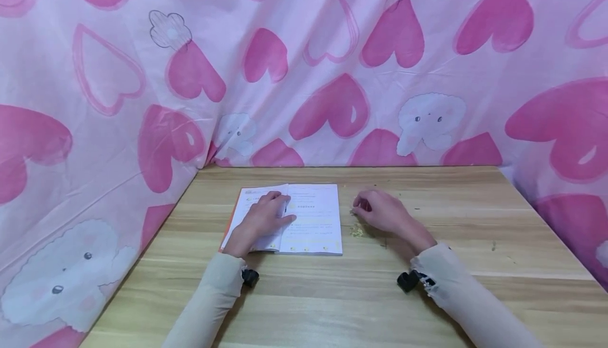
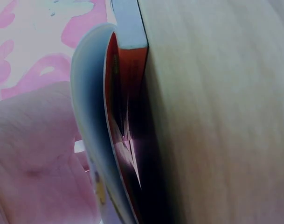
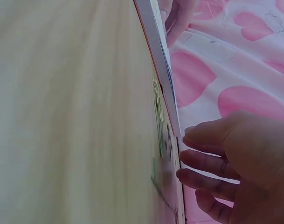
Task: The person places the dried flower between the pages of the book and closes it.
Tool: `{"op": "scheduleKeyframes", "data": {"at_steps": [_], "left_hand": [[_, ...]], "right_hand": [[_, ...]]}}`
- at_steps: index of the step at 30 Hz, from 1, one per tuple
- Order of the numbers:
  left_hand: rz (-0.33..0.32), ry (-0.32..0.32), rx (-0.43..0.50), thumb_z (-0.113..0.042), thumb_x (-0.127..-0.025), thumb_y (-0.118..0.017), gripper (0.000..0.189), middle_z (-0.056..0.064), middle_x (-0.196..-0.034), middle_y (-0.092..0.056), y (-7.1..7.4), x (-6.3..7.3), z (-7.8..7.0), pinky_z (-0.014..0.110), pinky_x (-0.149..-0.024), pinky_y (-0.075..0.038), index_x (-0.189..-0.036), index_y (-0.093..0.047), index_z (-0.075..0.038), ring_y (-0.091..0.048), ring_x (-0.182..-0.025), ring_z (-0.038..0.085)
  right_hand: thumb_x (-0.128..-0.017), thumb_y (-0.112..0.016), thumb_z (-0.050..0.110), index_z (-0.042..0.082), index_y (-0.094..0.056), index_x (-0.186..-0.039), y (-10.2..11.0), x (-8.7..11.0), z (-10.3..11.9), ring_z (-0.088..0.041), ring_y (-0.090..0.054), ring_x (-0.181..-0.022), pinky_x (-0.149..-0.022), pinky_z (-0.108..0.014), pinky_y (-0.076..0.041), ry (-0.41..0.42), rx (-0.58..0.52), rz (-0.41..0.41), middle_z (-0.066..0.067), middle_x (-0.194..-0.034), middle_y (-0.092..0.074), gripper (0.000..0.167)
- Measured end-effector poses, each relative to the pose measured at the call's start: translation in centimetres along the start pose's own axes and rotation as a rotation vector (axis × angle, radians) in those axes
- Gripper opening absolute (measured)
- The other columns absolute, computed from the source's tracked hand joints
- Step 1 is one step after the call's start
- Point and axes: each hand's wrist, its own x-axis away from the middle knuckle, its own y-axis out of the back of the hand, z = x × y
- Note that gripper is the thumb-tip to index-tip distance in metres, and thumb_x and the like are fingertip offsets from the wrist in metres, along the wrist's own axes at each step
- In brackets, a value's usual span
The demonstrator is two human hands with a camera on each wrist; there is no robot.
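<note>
An open book (image 1: 313,221) with printed white pages and an orange cover lies on the wooden table. My left hand (image 1: 266,216) rests on its left page and middle fold, fingers spread. In the left wrist view, the left-hand pages (image 2: 88,88) curve up beside the palm. To the book's right, my right hand (image 1: 382,210) hovers low with fingers loosely bent. The right wrist view shows a gap between thumb and fingers and nothing held there. Just below that hand is a small pile of yellowish bits (image 1: 356,230). Thin green stem-like pieces (image 3: 158,184) lie near the fingertips.
Several tiny dark specks (image 1: 417,209) are scattered over the right side of the wooden table (image 1: 313,306). A pink cloth with hearts (image 1: 328,107) hangs along the back and both sides. Each wrist wears a small black camera (image 1: 250,278).
</note>
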Motion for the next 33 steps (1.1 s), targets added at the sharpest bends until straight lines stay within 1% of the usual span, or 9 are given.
{"op": "scheduleKeyframes", "data": {"at_steps": [3,5,12,19,26,33], "left_hand": [[0.002,-0.008,0.005,-0.041,-0.103,-0.074,0.063,0.020,-0.164,-0.050,-0.1,-0.1,0.1,0.064,-0.122,-0.042,-0.156,-0.058,-0.012,-0.048,-0.151,0.041],[0.002,-0.011,0.007,-0.041,-0.103,-0.074,0.063,0.020,-0.164,-0.049,-0.1,-0.3,0.1,0.064,-0.122,-0.041,-0.156,-0.058,-0.012,-0.048,-0.152,0.041],[0.009,0.005,0.016,-0.042,-0.103,-0.074,0.064,0.019,-0.166,-0.048,-0.2,-0.3,0.1,0.063,-0.124,-0.040,-0.157,-0.057,-0.013,-0.046,-0.153,0.040],[0.010,0.014,0.023,-0.041,-0.102,-0.075,0.064,0.018,-0.166,-0.048,-0.2,-0.3,0.1,0.064,-0.123,-0.040,-0.157,-0.057,-0.014,-0.046,-0.153,0.040],[0.006,0.007,0.009,-0.042,-0.103,-0.074,0.064,0.019,-0.165,-0.048,-0.1,-0.2,0.2,0.063,-0.123,-0.041,-0.157,-0.057,-0.013,-0.047,-0.152,0.040],[0.009,0.012,0.011,-0.043,-0.102,-0.075,0.064,0.019,-0.166,-0.048,-0.2,-0.3,0.3,0.062,-0.123,-0.041,-0.157,-0.057,-0.014,-0.047,-0.152,0.040]], "right_hand": [[-0.100,-0.076,0.028,0.023,-0.078,-0.102,0.4,0.8,-0.4,-0.014,-0.064,-0.091,-0.081,-0.040,-0.056,0.014,0.010,0.007,0.005,-0.097,-0.072,0.006],[-0.100,-0.076,0.028,0.023,-0.077,-0.101,0.6,1.3,-0.7,-0.014,-0.065,-0.089,-0.079,-0.039,-0.056,0.014,0.011,0.019,0.006,-0.095,-0.072,0.005],[-0.100,-0.077,0.024,0.020,-0.077,-0.099,1.4,2.4,-1.2,-0.013,-0.062,-0.083,-0.077,-0.034,-0.055,0.003,0.010,0.089,0.006,-0.090,-0.071,0.005],[-0.100,-0.077,0.023,0.018,-0.076,-0.097,1.6,2.4,-1.6,-0.012,-0.059,-0.077,-0.070,-0.030,-0.051,0.003,0.004,0.132,0.006,-0.085,-0.069,0.006],[-0.101,-0.075,0.020,0.017,-0.077,-0.098,1.3,2.2,-1.5,-0.012,-0.059,-0.076,-0.072,-0.031,-0.052,-0.012,0.022,0.138,0.006,-0.085,-0.069,0.005],[-0.103,-0.071,0.020,0.016,-0.075,-0.098,1.2,2.3,-1.2,-0.013,-0.058,-0.078,-0.072,-0.032,-0.050,-0.027,0.049,0.143,0.005,-0.087,-0.068,0.007]]}}
